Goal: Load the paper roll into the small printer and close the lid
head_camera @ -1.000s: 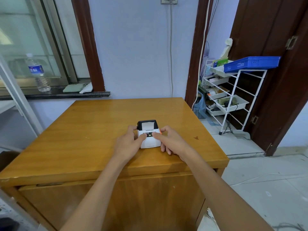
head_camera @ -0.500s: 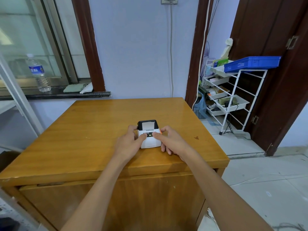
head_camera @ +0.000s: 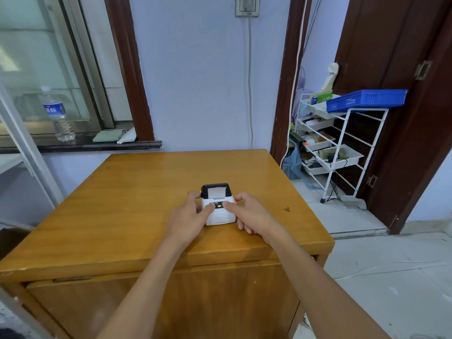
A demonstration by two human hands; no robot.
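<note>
Two hands are on the printer [head_camera: 218, 209], which sits on the table [head_camera: 137, 204] just below the middle of the frame, nearer the front edge than the back. My left hand [head_camera: 189, 215] wraps the printer's left side, fingers curled up by the black lid [head_camera: 215, 190] and thumb laid across the white top, its tip at the dark button strip. My right hand [head_camera: 249, 212] grasps the right side the same way, thumb pointing in toward the strip from the right, the other fingers curled down along the side and resting on the wood. The two thumb tips sit just beside each other with a small green light between them. The lid lies flat at the far end, and a pale rectangle of paper shows in its window. I cannot see the roll itself. A bit of orange peeks out at the printer's right edge, behind my index finger.

In the left of the frame a water bottle [head_camera: 57, 113] stands upright on the dark windowsill. At the right, a white wire rack [head_camera: 342, 143] carries a blue tray [head_camera: 367, 100] on its top shelf, beside a dark door.
</note>
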